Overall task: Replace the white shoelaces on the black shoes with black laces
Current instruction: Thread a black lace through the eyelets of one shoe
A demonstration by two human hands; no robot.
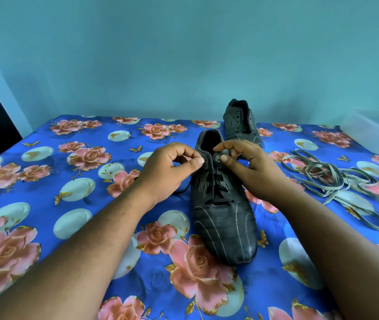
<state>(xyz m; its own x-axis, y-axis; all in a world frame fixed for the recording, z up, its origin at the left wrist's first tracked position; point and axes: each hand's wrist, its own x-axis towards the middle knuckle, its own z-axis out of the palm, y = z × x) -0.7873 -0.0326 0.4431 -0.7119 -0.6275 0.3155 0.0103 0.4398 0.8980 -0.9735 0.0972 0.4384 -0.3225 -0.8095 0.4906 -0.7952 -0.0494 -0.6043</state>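
Both hands pinched the black lace at the near shoe's top eyelets, left hand, right hand. The white laces lay heaped to the right.

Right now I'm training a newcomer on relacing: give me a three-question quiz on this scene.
1. True or false: the far shoe already carries a lace.
2. Where do the removed white laces lie? A) inside the far shoe B) on the cloth to the right of the near shoe C) in the plastic tub
3. What are both hands, left hand and right hand, working on?

Key: 1 false; 2 B; 3 the black lace at the near shoe's top eyelets.
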